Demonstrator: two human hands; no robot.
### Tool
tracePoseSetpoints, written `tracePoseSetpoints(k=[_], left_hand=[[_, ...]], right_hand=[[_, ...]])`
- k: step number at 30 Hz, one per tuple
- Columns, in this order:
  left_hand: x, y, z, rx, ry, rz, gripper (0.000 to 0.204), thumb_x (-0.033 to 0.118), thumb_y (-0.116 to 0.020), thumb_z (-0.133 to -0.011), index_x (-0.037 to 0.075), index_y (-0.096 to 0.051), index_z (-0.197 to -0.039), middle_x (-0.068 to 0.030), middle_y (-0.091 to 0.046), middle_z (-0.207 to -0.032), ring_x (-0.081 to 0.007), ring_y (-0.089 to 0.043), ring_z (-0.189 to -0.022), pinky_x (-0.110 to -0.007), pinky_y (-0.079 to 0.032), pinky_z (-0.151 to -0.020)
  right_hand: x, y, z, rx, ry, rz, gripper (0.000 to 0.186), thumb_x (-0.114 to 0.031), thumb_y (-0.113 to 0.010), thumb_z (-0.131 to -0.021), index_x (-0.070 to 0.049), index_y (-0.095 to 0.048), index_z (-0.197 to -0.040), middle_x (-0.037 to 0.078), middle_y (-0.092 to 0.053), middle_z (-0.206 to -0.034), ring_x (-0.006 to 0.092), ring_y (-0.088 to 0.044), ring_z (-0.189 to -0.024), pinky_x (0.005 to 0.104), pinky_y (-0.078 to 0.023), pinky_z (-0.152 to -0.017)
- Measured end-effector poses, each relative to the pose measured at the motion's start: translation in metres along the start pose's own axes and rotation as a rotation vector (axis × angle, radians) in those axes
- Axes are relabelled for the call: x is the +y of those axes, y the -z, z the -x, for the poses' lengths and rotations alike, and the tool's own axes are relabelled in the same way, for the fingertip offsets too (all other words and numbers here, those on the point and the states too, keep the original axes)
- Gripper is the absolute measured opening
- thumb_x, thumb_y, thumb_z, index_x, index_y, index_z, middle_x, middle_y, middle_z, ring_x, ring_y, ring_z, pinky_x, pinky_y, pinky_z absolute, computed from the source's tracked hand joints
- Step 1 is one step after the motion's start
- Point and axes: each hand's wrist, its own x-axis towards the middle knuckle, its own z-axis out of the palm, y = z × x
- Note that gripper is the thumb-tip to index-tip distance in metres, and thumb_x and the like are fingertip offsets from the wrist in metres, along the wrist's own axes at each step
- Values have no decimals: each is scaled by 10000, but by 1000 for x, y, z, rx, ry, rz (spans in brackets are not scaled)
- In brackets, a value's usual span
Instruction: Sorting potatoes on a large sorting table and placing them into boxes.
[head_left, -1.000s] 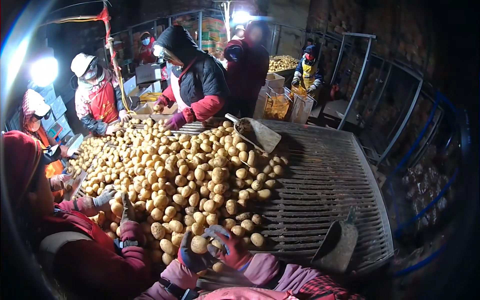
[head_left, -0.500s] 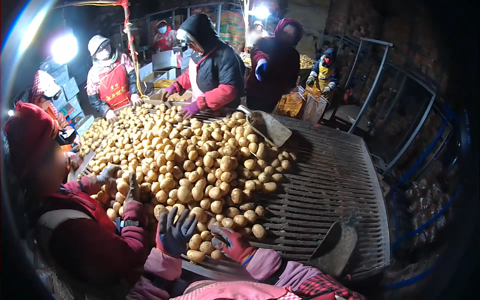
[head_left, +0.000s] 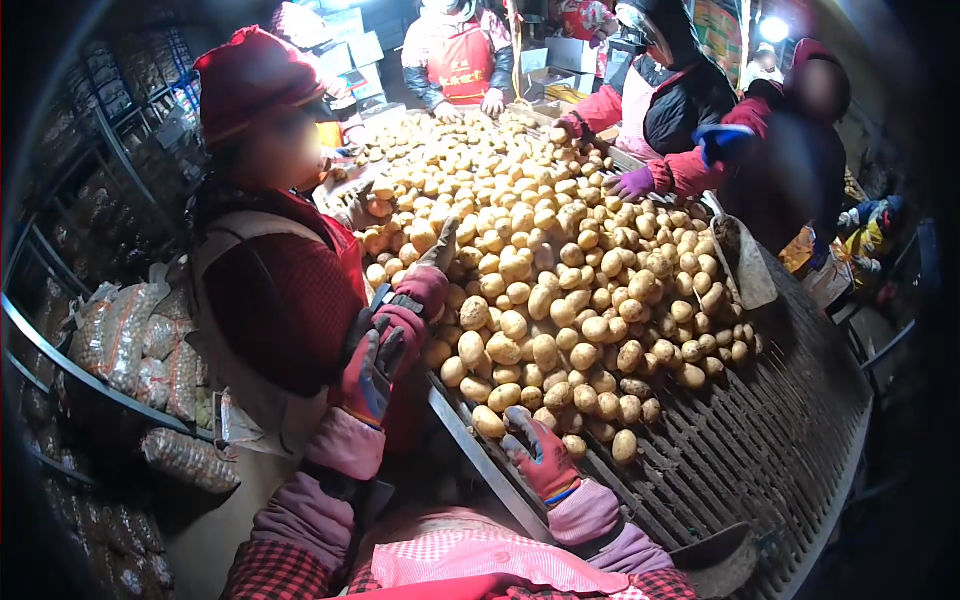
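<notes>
A broad heap of potatoes (head_left: 540,300) covers much of a slatted metal table (head_left: 740,470). My left hand (head_left: 370,378), in a red and dark glove, is off the heap with its fingers stretched out. It is right beside the dark red sleeve of the person on my left; whether it touches the sleeve I cannot tell. My right hand (head_left: 542,458), also gloved, hovers at the near edge of the heap, fingers apart and slightly bent. Nothing shows in either hand. The nearest potato (head_left: 489,422) lies just beyond my right fingertips.
The person at my left (head_left: 270,270) reaches a gloved hand to the heap. Several co-workers stand along the far side. A metal scoop (head_left: 742,262) lies at the heap's right edge; another scoop (head_left: 716,562) lies near me. Filled net sacks (head_left: 135,335) stand at left.
The view has swung left, bringing in the sacks. My left hand has moved off the heap toward the left person's sleeve. My right hand stays by the near edge.
</notes>
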Motion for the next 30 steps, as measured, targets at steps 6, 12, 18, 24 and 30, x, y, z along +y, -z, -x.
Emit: tracePoseSetpoints(k=[6,12,18,24,30], left_hand=[[-46,-43,30,261,-395,-908,494,177,-436,-1041,79,-326,-1512,-131,-490,-1435,-262,-493,-1321,-400,-398,-1121],[-50,-64,88,427,-196,-1008,454,225,-459,-1030,47,-430,-1447,-174,-528,-1396,-312,-495,-1319,-470,-390,-1126],[37,16,223,595,-57,-1335,467,231,-588,-974,12,-503,-1377,-178,-571,-1343,-274,-567,-1235,-448,-456,-1058],[113,23,355,719,-41,-1139,449,222,-583,-976,17,-511,-1369,-174,-574,-1338,-272,-569,-1229,-447,-463,-1051],[159,63,488,839,-111,-933,431,213,-577,-979,22,-519,-1361,-170,-578,-1333,-271,-572,-1223,-447,-471,-1043]], right_hand=[[7,7,22,25,16,34,561,-261,-695,-860,-72,-542,-1366,201,-621,-1244,344,-613,-1150,400,-482,-970],[-6,-7,25,32,-307,-27,643,-149,-706,-837,-91,-471,-1433,119,-648,-1148,160,-630,-953,325,-525,-812],[39,124,44,1009,-54,-160,688,-262,-625,-973,-86,-274,-1538,110,-560,-1230,201,-561,-1077,353,-505,-935],[6,37,105,1074,-56,124,547,-229,-578,-998,-38,-387,-1474,154,-621,-1140,233,-633,-975,357,-532,-887],[-22,-185,127,-487,-402,31,375,-133,-608,-944,-11,-585,-1298,138,-662,-1229,243,-595,-1191,363,-443,-1026]])
